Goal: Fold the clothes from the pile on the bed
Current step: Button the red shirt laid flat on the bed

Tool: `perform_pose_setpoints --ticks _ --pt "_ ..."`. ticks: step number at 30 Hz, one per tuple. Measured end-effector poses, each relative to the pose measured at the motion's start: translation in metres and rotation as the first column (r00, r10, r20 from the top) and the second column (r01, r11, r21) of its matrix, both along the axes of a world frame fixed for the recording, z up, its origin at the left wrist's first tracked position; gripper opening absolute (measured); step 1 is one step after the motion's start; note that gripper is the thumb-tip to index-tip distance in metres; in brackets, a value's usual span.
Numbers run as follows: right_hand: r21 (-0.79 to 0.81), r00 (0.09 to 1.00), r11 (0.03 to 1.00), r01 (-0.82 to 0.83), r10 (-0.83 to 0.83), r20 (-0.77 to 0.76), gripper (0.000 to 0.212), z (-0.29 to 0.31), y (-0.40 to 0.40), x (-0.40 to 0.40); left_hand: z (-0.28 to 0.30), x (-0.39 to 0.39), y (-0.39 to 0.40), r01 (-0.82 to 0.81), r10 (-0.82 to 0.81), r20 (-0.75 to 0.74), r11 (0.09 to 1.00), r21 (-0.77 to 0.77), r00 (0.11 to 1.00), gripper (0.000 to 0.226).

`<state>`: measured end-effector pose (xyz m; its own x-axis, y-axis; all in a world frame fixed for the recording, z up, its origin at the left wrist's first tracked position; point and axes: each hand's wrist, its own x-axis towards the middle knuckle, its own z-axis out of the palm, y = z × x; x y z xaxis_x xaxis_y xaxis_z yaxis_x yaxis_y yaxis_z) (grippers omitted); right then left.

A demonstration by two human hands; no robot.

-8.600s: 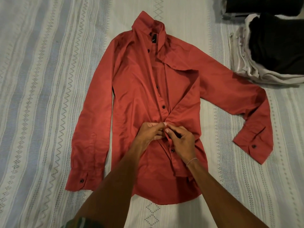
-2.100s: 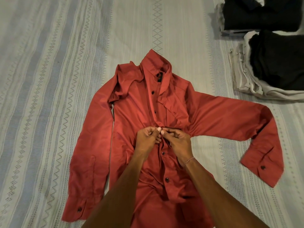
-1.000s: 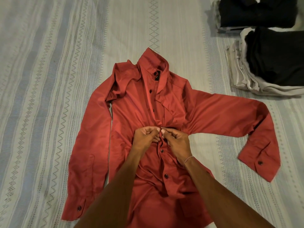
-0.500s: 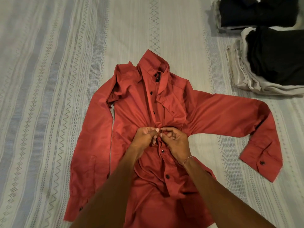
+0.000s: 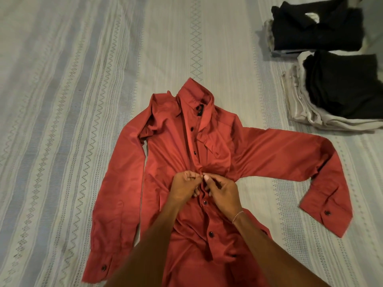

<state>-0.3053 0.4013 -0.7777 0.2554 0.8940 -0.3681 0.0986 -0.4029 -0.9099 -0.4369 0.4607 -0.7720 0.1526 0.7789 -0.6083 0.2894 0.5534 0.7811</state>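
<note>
Head cam: one red shirt (image 5: pixel 172 162) lies face-up on the bed (image 5: pixel 72 79), its long axis running straight away from the hands, collar at the far end. Left hand (image 5: pixel 184 185) and right hand (image 5: pixel 222 192) both pinch the button placket mid-chest, equally near. Two folded stacks (image 5: pixel 331 79) sit well off beyond the right hand.

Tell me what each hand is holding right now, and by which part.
Both hands pinch the red shirt at its front button placket, mid-chest: the left hand on one edge, the right hand on the other, fingertips meeting where a button is apparently being fastened.
</note>
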Motion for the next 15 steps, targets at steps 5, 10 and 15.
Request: perform_pose_setpoints --ticks 5,10,15 --pt "-0.143 0.936 0.986 0.083 -0.027 0.351 0.041 0.03 -0.019 -0.014 0.009 -0.008 -0.027 0.062 -0.069 -0.247 0.997 -0.035 0.967 0.025" --pt "0.157 0.702 0.963 0.217 -0.266 0.661 0.05 0.07 0.01 -0.004 0.045 0.003 0.004 0.161 0.039 -0.455 0.906 0.392 0.89 0.015" --pt "-0.135 0.438 0.986 -0.098 0.165 0.884 0.041 0.06 0.051 0.016 0.051 0.029 0.035 0.508 -0.147 -0.73 0.807 0.302 0.667 0.016"
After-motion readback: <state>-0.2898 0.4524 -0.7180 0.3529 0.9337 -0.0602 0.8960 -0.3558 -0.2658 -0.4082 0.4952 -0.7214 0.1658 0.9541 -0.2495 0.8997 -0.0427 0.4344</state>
